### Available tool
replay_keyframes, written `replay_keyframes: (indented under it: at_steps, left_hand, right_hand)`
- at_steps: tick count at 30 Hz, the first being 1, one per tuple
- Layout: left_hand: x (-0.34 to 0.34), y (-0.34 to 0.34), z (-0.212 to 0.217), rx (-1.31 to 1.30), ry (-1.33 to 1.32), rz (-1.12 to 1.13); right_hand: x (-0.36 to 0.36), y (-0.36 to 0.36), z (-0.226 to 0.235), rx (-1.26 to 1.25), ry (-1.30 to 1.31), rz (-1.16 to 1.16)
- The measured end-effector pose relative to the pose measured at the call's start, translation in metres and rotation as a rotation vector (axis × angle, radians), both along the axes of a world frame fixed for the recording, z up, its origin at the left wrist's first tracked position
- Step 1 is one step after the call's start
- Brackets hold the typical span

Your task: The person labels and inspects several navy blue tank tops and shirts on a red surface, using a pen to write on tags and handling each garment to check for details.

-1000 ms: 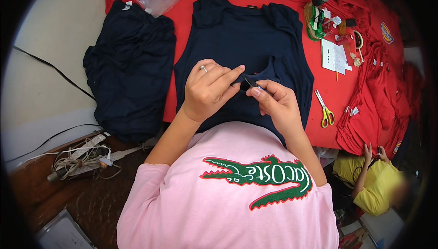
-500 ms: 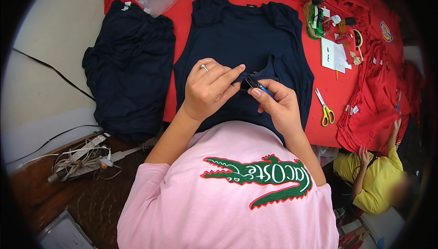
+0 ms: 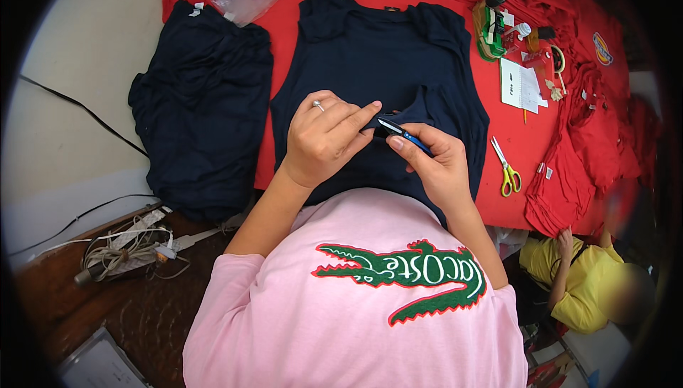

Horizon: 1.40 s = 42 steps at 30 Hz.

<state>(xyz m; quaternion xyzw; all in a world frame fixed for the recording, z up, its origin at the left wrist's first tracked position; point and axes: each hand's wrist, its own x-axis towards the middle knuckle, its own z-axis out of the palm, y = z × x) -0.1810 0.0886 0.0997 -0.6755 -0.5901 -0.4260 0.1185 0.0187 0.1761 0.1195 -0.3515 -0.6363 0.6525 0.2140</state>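
Note:
A navy shirt (image 3: pixel 370 54) lies spread on the red table cover in front of me. My left hand (image 3: pixel 327 135), with a ring on one finger, pinches a lifted fold of this shirt near its lower part. From the right, my right hand (image 3: pixel 430 155) grips small blue thread snips (image 3: pixel 405 135) between thumb and fingers. Their metal blades point left and reach the raised fabric beside my left fingertips. Whether a thread lies between the blades is too small to tell.
Yellow-handled scissors (image 3: pixel 508 171) lie right of the shirt, below a notepad (image 3: pixel 514 83) and a green tape dispenser (image 3: pixel 491 29). Another navy garment pile (image 3: pixel 203 110) is at left. Red shirts (image 3: pixel 569 167) cover the right side, where a person in yellow (image 3: pixel 583 281) works.
The snips have turned slightly in my right hand, so their blades show more broadly at the fabric. My left hand stays put. The person in yellow has shifted the red shirts at right.

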Motion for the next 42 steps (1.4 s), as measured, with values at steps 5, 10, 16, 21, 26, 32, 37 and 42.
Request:
replay_keyframes:
  at_steps: [5, 10, 16, 21, 26, 32, 37, 42]
  left_hand:
    - [0.000, 0.005, 0.000, -0.025, 0.012, -0.004]
    - [-0.049, 0.025, -0.032, -0.181, -0.318, 0.146]
    - [-0.086, -0.037, -0.119, -0.622, -0.468, 0.441]
    - [-0.051, -0.109, -0.155, -0.727, -0.709, 0.406]
    - [-0.026, -0.129, -0.142, -0.749, -0.681, 0.464]
    - [-0.043, -0.151, -0.124, -0.461, -1.358, 0.480]
    - [-0.042, -0.188, -0.114, -0.746, -1.276, 0.489]
    - [-0.009, -0.209, -0.146, -0.778, -1.116, 0.535]
  right_hand:
    - [0.008, 0.005, -0.006, -0.006, -0.002, -0.071]
    - [0.062, 0.077, -0.038, 0.095, -0.082, -0.426]
    - [0.200, 0.115, -0.127, 0.060, -0.128, -0.816]
    - [0.229, 0.048, -0.150, 0.039, -0.293, -0.588]
    - [0.223, 0.024, -0.169, 0.245, -0.593, -0.281]
    - [0.237, 0.038, -0.145, 0.060, -0.365, -0.359]
    - [0.265, 0.054, -0.136, -0.025, -0.475, -0.190]
    - [0.280, 0.039, -0.175, 0.063, -0.521, -0.079]
